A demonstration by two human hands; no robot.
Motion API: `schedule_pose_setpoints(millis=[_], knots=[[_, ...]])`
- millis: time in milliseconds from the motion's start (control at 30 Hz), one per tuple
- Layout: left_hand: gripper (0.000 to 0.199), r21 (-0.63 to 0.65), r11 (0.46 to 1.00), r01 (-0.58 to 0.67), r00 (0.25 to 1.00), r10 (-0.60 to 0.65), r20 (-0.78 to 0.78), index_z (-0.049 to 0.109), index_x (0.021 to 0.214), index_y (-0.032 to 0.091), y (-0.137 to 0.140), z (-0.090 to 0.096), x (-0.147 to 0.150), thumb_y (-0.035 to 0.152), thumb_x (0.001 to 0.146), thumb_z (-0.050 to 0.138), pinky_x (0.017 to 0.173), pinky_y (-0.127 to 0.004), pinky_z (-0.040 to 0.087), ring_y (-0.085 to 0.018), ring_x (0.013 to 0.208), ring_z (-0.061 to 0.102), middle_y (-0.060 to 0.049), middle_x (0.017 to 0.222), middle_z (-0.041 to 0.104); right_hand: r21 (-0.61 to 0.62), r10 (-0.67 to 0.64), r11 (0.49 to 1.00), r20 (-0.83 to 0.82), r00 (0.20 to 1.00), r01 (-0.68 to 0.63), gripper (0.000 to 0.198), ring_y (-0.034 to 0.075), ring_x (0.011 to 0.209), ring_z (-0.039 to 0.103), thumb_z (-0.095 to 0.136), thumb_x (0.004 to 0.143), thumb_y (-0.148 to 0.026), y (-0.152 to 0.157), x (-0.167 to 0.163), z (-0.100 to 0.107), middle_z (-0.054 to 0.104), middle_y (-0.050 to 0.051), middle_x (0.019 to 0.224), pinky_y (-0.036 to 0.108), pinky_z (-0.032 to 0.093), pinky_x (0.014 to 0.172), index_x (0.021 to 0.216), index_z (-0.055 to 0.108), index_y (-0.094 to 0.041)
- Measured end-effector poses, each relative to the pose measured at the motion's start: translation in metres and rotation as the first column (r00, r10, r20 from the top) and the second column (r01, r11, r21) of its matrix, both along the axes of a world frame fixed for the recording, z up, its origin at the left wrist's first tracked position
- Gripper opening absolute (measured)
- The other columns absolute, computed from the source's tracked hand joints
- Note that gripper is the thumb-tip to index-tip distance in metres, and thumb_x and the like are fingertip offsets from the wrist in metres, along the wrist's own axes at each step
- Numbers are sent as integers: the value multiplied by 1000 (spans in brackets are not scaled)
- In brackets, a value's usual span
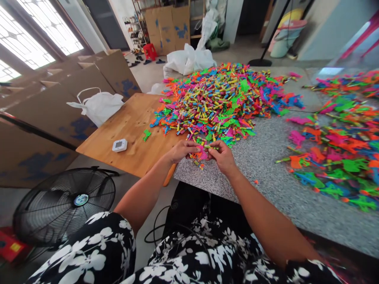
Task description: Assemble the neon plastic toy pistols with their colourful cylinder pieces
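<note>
Over the near edge of the speckled stone tabletop [201, 179], both hands meet in front of me. My left hand [184, 150] is closed, its thumb and fingers pinching a pink plastic toy gun [202, 153]. Close beside it, my right hand [222, 157] pinches a thin yellow-green tube [212, 147] against the pink toy. Whether the tube sits in the toy, I cannot tell. Just beyond the fingers rises a big heap of toy guns and small tubes [219, 100] in pink, orange, green, blue and yellow. A few small pieces lie under the hands.
More toy guns with tubes [334, 161] spread over the right side. On the wooden board [139, 114] lie a white digital timer [119, 145], a green toy gun [146, 135] and a white bag [99, 107]. A black fan [66, 205] and cardboard boxes [74, 90] stand left.
</note>
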State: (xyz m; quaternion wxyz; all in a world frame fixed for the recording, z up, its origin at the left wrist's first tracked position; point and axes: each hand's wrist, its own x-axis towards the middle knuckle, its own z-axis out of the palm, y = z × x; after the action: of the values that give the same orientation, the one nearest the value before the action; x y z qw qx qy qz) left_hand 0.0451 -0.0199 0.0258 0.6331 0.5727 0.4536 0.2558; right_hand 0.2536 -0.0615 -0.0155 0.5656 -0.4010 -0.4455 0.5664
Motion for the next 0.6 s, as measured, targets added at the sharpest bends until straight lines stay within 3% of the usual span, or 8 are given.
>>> schedule_pose_setpoints(millis=[200,367,600], knots=[[43,-57,998,-25,1000,25,6,84,108,16,2,1,2,43,75,88,47,-22,32,-6,52,48,-3,73,71,55,-18,998,285,958,2,32,15,61,67,76,81,-46,-6,7,7,73,0,84,32,59,61,98,61,-24],[42,-63,998,6,1000,-6,-4,84,107,14,1,7,6,41,75,88,48,-22,33,-7,54,50,-2,71,70,92,-79,994,282,956,55,29,16,66,68,72,84,-45,-8,8,10,74,2,91,33,61,66,101,61,-24],[41,-38,999,29,1000,-29,-4,83,103,14,0,8,8,43,75,88,48,-21,36,-7,54,51,-1,70,68,165,-105,986,430,897,36,18,18,71,70,67,86,-36,-9,18,10,72,0,86,35,59,71,100,66,-24]])
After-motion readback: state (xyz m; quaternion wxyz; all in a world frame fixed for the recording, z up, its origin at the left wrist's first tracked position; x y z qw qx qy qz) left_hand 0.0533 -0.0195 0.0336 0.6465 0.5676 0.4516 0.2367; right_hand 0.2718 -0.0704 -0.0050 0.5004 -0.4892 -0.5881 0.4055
